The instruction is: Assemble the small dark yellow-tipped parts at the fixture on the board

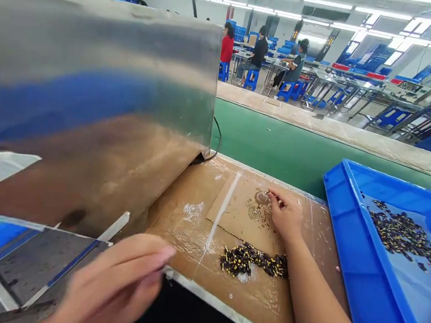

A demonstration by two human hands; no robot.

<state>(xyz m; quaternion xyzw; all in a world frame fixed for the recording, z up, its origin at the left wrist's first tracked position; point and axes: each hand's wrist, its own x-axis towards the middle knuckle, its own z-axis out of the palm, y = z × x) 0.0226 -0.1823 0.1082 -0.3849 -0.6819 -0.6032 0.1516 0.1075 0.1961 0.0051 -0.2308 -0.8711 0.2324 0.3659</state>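
Brown-topped workbench (258, 304) with a pale, worn front edge.
A flat cardboard sheet (239, 205), crossed by a white strip (225, 204), lies toward the far edge; along its near side, black-and-yellow parts (238, 259) are heaped loosely. A blue tray (348, 240) borders the right side, a metal housing (103, 95) the left.

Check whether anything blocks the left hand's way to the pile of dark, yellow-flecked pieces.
Nothing visible stands between the left hand and the pile. At the pile's right end, the right forearm hides part of the view.
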